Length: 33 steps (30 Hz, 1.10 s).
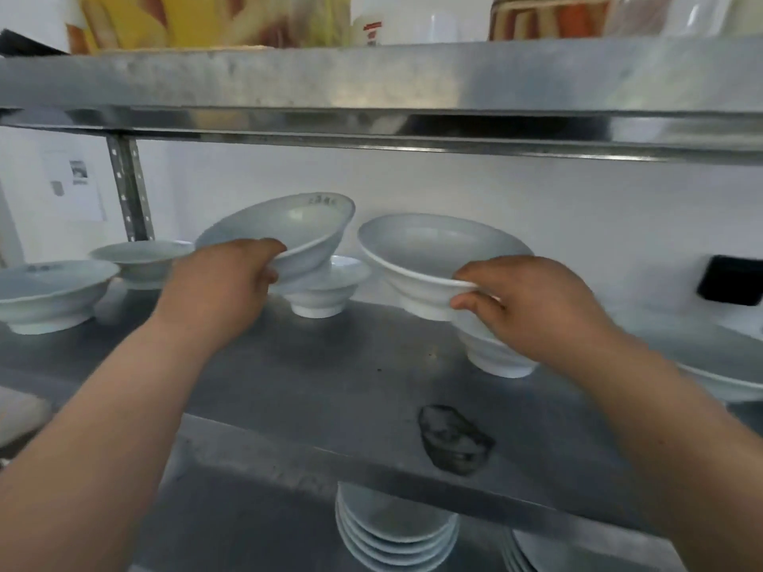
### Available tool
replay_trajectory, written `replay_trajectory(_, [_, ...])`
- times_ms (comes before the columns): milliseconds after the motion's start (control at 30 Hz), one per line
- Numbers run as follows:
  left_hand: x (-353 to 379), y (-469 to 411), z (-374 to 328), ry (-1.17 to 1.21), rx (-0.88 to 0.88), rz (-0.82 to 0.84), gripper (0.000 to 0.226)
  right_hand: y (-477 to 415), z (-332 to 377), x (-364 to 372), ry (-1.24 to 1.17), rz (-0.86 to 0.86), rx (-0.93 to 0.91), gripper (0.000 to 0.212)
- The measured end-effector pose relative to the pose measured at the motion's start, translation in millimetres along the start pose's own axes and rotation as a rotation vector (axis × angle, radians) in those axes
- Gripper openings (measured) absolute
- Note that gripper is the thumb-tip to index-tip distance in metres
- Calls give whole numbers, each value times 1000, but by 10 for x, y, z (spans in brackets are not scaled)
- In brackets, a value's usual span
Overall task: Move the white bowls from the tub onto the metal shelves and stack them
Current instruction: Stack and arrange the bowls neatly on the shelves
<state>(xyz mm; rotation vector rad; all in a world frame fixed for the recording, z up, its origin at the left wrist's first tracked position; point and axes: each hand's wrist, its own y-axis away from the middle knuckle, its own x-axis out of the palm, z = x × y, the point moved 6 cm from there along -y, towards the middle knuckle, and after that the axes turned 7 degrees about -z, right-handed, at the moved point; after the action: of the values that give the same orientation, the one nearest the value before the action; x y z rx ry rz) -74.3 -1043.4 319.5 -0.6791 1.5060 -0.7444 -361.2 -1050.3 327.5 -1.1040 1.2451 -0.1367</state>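
My left hand [225, 282] grips the near rim of a white bowl [285, 229], tilted up over another white bowl [326, 291] that stands on the metal shelf [351, 386]. My right hand [524, 303] pinches the rim of a second white bowl [433, 249], held above a bowl [495, 353] on the shelf that my hand partly hides. The tub is out of view.
Two more white bowls [49, 295] [140, 258] sit at the shelf's left, and a wide white dish [710, 361] at the right. An upper shelf [371, 84] hangs close above. A stack of bowls [396, 530] stands on the lower shelf. A dark stain [454, 439] marks the shelf front.
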Motion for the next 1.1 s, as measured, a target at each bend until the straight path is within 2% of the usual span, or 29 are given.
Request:
replay_trajectory(167, [276,-71,-1147,161,94,-100,29,633,-1002,-512,161,-7,171,19])
replay_trajectory(433, [845,-106,-2333,290,272,-10,21,1413,-2051,-755,234,40,354,18])
replay_trajectory(533, [1034,-91,-2525,293,308,60,17,1548,-2238,-662,241,120,403,22])
replay_trajectory(667, [1199,-31,-2636,279,284,166,35,1696,-2413,-521,187,194,485,21])
replay_trajectory(800, [1251,-74,-2647,256,268,208,39,1755,-2480,-488,57,145,520,22])
replay_trajectory(933, [1279,-54,-2678,270,276,257,36,1770,-2482,-499,11,98,449,16])
replay_trajectory(1100, [1275,46,-2773,259,345,157,42,1829,-2522,-437,49,97,482,59])
